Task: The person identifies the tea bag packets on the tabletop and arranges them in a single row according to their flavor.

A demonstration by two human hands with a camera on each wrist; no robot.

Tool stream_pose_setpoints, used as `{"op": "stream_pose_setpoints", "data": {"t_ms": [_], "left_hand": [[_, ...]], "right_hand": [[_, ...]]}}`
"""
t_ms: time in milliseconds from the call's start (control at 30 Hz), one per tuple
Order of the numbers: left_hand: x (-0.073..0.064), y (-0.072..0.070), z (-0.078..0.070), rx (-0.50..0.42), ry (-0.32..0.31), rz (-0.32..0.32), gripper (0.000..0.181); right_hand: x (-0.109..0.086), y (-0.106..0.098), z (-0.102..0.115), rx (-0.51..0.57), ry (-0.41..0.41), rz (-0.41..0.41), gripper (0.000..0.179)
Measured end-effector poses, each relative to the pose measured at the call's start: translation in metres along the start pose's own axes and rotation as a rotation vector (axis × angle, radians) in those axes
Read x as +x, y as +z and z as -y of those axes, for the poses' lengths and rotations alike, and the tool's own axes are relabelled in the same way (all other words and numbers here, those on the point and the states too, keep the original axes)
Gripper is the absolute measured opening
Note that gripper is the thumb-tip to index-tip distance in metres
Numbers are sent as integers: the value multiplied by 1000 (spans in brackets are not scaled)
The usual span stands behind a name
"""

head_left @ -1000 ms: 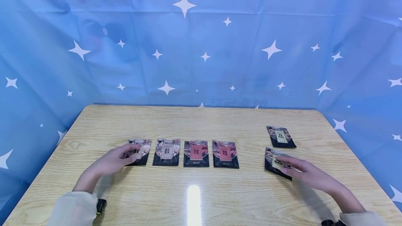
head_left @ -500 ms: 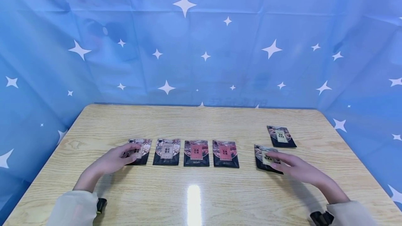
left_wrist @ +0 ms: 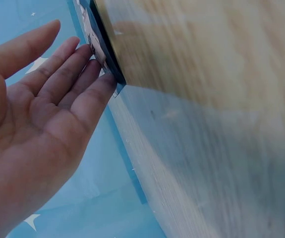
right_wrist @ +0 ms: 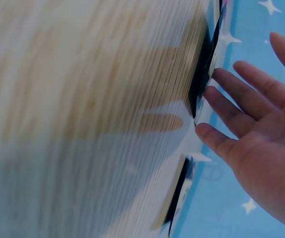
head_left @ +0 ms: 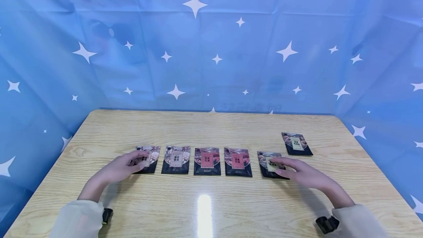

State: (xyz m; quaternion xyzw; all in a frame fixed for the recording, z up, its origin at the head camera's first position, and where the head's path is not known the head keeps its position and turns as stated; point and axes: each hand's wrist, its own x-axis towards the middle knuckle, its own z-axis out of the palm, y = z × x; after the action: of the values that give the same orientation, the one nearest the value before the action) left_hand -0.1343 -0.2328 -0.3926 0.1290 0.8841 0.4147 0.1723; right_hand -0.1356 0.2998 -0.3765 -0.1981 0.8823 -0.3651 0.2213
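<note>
My left hand (head_left: pixel 121 167) rests its fingertips on the leftmost sachet (head_left: pixel 153 160), which has a pale pink label and flower print. In the left wrist view the fingers (left_wrist: pixel 73 74) are gently bent and the thumb stands apart. At the right end of the row, my right hand (head_left: pixel 305 173) touches a dark sachet with a yellow-green label (head_left: pixel 267 162). The right wrist view shows fairly straight fingertips against this sachet (right_wrist: pixel 206 64), its near edge slightly off the table. Between the hands lie a pale pink-labelled sachet (head_left: pixel 176 160) and two red-labelled sachets, the left (head_left: pixel 207 161) and the right (head_left: pixel 238 162).
Another yellow-green-labelled sachet (head_left: pixel 297 144) lies tilted behind the right hand, nearer the table's back edge. The wooden table (head_left: pixel 165 205) carries a bright light reflection at the front. A blue star-patterned cloth (head_left: pixel 211 76) hangs behind and at both sides.
The right hand has slid its sachet left and slightly back, towards the end of the row, and the sachet has turned straighter. The left hand has stayed on its sachet.
</note>
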Motion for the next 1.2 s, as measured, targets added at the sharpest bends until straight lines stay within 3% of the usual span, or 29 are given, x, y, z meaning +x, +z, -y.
{"op": "stream_pose_setpoints", "data": {"t_ms": [533,1200], "left_hand": [[0,0,-1,10,2,-12,41],[1,0,1,5,4,-4,40]], "right_hand": [[15,3,7,-14,-16,5,49],[14,1,8,-9,-38,23,45]]}}
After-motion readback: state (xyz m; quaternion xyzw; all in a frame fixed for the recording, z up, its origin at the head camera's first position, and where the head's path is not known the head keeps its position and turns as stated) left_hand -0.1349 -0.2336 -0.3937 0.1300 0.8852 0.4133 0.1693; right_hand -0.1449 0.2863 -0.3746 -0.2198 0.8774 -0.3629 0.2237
